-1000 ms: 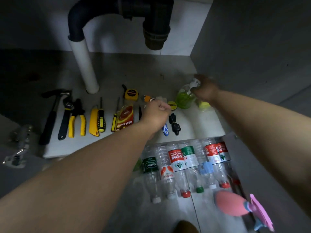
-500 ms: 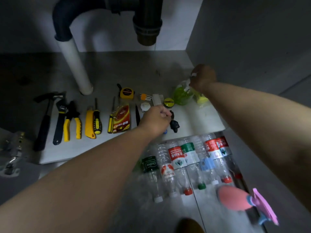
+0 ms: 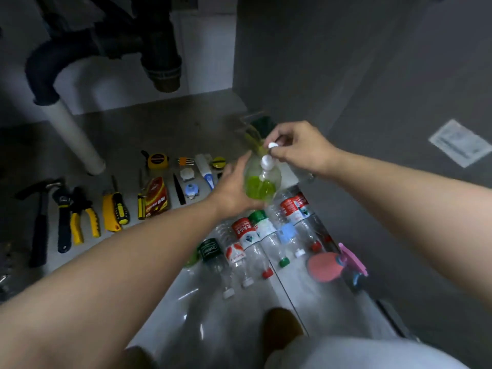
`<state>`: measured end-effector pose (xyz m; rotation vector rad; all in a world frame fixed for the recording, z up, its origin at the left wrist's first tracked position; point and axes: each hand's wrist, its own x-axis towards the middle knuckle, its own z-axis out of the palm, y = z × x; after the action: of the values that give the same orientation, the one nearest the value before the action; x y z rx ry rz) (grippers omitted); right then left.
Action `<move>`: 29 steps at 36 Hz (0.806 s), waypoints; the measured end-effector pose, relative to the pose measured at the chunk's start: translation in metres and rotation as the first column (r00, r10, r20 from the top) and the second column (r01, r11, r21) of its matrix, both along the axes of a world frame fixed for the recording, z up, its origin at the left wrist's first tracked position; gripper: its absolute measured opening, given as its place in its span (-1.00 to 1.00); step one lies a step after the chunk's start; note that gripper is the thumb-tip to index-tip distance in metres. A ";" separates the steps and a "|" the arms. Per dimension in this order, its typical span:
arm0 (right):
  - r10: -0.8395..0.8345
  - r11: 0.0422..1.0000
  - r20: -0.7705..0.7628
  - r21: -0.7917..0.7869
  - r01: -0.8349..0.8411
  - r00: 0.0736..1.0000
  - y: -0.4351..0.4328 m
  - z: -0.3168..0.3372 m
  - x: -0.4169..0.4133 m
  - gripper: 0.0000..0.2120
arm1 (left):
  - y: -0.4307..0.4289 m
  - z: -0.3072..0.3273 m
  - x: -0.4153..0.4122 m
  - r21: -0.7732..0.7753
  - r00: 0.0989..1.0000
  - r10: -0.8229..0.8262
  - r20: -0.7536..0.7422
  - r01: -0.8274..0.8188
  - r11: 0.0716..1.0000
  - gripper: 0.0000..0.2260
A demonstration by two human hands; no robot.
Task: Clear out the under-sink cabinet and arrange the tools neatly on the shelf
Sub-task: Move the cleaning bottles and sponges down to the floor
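lifted off the shelf's right end in the last half second, the green soap bottle (image 3: 262, 186) now hangs above the plastic bottles (image 3: 255, 243) lying on the floor (image 3: 213, 315). of the two hands, the right hand (image 3: 300, 147) pinches its white pump head (image 3: 273, 145) and the left hand (image 3: 231, 190) cups its side. it is best carried upright, with the weight on the left palm rather than the pump. a hammer (image 3: 40, 222), pliers (image 3: 85, 219) and a tape measure (image 3: 157, 161) line the pale shelf (image 3: 130, 182) under a drain pipe (image 3: 159, 57) in the dim cabinet.
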<state>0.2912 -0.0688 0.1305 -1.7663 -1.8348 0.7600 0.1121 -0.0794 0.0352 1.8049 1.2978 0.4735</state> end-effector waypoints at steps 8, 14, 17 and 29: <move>-0.067 0.978 -0.381 -0.210 -0.015 0.922 -0.108 -0.013 0.043 -0.66 | -0.083 -0.022 0.034 -0.083 0.972 -0.113 0.206 0.133 0.988 -0.23; -0.195 0.892 -0.418 -0.452 -0.017 0.887 -0.163 -0.060 0.063 -0.47 | -0.145 -0.063 0.010 -0.241 0.958 0.120 0.259 -0.056 0.969 -0.27; -0.206 0.861 -0.407 -0.508 -0.033 0.890 -0.165 -0.083 0.059 -0.68 | -0.172 -0.086 -0.022 -0.277 0.942 0.292 0.167 -0.239 0.931 -0.24; -0.039 0.853 -0.291 -0.508 -0.120 0.956 -0.123 -0.130 0.015 -0.90 | -0.187 -0.154 -0.123 -0.230 0.752 0.618 -0.230 -0.659 0.716 -0.30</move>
<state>0.3067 -0.1915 0.0010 -1.7953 -1.5578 1.5693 -0.0110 -0.2661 -0.1192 1.1052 1.9880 0.4895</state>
